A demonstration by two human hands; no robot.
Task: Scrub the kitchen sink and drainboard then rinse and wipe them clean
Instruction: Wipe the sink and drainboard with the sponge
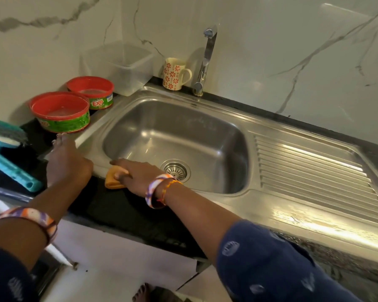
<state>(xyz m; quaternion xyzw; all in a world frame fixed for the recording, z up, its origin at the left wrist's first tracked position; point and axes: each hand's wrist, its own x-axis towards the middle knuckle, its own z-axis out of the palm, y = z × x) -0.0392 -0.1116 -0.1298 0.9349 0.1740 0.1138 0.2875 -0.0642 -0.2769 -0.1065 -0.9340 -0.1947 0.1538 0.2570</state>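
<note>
- Head view, nearest: the right hand presses an orange cloth flat against the sink's front-left rim, fingers over it.
- Beside it, the left hand rests unclenched on that corner, grasping nothing.
- Further right lies the ribbed drainboard.
- Farthest back stand the tap and a flowered mug.

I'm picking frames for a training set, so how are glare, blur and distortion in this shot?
Head view: strong glare on the drainboard and the sink's front rim; left hand slightly motion-blurred; right hand on the orange cloth reads sharper; wide-angle bending curves the counter edges; faucet stays readable.
</note>
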